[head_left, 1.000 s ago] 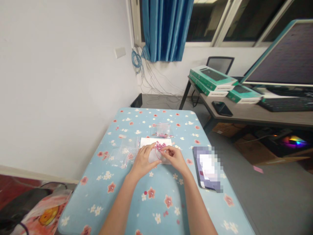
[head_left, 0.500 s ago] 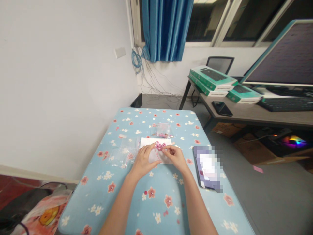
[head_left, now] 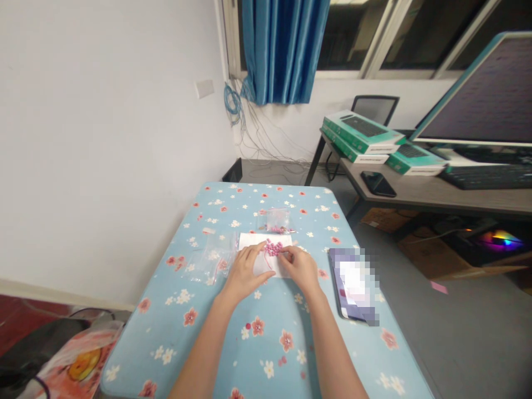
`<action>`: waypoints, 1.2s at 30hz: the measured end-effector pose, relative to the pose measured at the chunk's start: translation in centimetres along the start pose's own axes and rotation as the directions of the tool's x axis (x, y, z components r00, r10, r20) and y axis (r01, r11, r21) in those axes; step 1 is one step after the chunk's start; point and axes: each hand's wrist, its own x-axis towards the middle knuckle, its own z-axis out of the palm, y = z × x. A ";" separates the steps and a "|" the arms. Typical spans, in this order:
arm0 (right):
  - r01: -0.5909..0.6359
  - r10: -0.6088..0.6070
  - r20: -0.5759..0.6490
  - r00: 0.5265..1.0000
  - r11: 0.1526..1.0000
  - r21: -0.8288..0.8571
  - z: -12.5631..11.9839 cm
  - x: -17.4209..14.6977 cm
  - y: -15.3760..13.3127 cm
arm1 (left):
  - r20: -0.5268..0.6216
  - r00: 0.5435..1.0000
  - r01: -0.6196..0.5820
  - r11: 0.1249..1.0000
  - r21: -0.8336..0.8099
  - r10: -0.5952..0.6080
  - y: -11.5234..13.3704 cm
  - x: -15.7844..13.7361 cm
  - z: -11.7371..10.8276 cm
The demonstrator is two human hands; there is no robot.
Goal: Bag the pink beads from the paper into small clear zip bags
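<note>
A cluster of pink beads [head_left: 274,247] lies on a white sheet of paper [head_left: 249,239] in the middle of the table. A thin pink cord [head_left: 267,262] curves down from the cluster between my hands. My left hand [head_left: 246,272] rests at the left of the paper, thumb and fingers apart, its fingertips near the beads' left side. At the right edge of the cluster, my right hand [head_left: 300,267] has its thumb and forefinger pinched together. Whatever sits between those fingertips is too small to make out.
Behind the paper lies a clear bag with beads [head_left: 278,221]; another clear plastic bag [head_left: 208,257] lies left. A tablet [head_left: 353,285] is near the flowered table's [head_left: 257,366] right edge. A desk [head_left: 424,194] with green keyboard boxes [head_left: 357,133] stands at right.
Hardly anything differs. My right hand's fingertips have shifted very slightly at the right side of the beads; my left hand stays in place.
</note>
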 end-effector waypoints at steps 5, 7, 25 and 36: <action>-0.013 0.014 0.009 1.000 1.000 -0.019 0.0 0.0 -0.1 | -0.003 1.000 -0.004 1.000 0.000 0.004 -0.1 0.0 0.1; -0.017 0.017 0.010 1.000 0.999 -0.027 0.0 0.0 -0.1 | -0.003 1.000 -0.006 1.000 -0.001 0.006 -0.1 0.0 0.1; 0.005 -0.071 0.090 0.993 0.815 0.580 -0.2 -0.1 -0.3 | -0.001 1.000 0.004 1.000 0.004 -0.004 -0.1 0.0 0.1; -0.042 -0.152 0.223 0.963 0.733 0.679 0.8 -0.4 -0.4 | -0.002 1.000 -0.004 1.000 -0.013 0.004 0.0 0.0 0.0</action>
